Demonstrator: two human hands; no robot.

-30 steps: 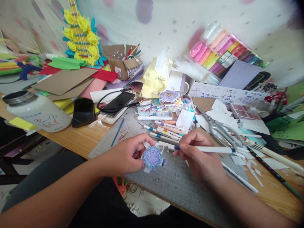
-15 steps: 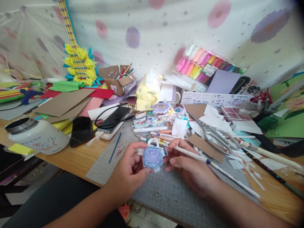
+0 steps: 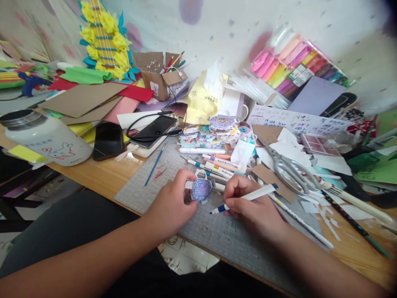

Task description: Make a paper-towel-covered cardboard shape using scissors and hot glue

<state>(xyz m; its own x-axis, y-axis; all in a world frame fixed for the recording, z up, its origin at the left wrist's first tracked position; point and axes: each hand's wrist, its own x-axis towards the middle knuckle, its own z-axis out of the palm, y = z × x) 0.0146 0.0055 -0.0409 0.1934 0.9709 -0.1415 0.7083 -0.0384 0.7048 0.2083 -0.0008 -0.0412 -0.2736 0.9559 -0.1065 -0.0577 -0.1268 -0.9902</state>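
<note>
My left hand (image 3: 173, 203) pinches a small purple-blue patterned paper piece (image 3: 201, 189) just above the grey cutting mat (image 3: 217, 231). To its right, my right hand (image 3: 252, 207) grips a white marker (image 3: 245, 198) with a blue tip; the tip points left and down, close to the paper piece. Several markers (image 3: 214, 165) lie on the mat just beyond both hands.
Metal scissors (image 3: 285, 167) and paper scraps lie at the right. A white bottle (image 3: 43, 138) lies at the left edge, next to two phones (image 3: 108, 140). Coloured cutouts (image 3: 214, 132), a cardboard box (image 3: 161, 78), card sheets and clay sticks (image 3: 288, 62) crowd the back.
The paper piece has come down from a raised, face-on position to near the mat. The marker has swung round in my right hand, so its tip now points left toward the piece.
</note>
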